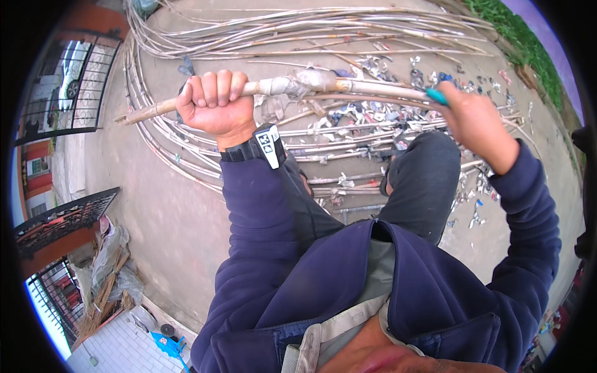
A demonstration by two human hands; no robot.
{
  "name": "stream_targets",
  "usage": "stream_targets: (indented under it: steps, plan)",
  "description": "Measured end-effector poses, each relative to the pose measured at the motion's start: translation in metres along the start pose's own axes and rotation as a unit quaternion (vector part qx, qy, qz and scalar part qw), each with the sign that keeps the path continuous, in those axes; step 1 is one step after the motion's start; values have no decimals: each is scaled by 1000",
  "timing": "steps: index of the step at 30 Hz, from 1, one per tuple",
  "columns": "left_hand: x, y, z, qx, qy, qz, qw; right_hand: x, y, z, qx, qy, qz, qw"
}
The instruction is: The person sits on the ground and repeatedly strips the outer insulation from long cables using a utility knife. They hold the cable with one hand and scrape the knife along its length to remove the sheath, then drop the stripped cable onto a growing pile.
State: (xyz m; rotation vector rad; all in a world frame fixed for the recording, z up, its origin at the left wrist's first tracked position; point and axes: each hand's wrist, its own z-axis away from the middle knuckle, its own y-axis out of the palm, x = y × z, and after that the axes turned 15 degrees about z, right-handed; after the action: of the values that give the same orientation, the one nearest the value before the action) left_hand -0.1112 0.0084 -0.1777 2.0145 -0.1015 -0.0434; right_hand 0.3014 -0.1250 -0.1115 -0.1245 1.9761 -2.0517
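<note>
My left hand (214, 100) is closed around a bamboo pole (158, 108), its split end sticking out to the left. Clear plastic wrapping (310, 80) and pale tape (275, 86) cover the pole's middle, between my hands. My right hand (478, 121), slightly blurred, grips a small teal tool (436, 96) against the pole's right stretch. The tool's working end cannot be made out. A thinner brownish cane (373, 99) runs just below the pole towards the right hand.
Long bamboo poles (326, 29) lie curved across the concrete floor (163, 224). Torn tape and plastic scraps (364, 114) are strewn among them. Metal gates (70, 86) stand at left, near plastic sheeting (109, 261) and a blue dustpan-like item (167, 345). Grass (517, 42) edges the upper right.
</note>
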Motion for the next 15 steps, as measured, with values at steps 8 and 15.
stream_targets:
  steps: [8,15]
  plan:
    - [4,-3,-17,-173,20,-109,979,67,6,-58,-56,-44,-122,990]
    - [10,-11,-24,-184,47,-89,978,73,60,-81,-162,-94,2,982]
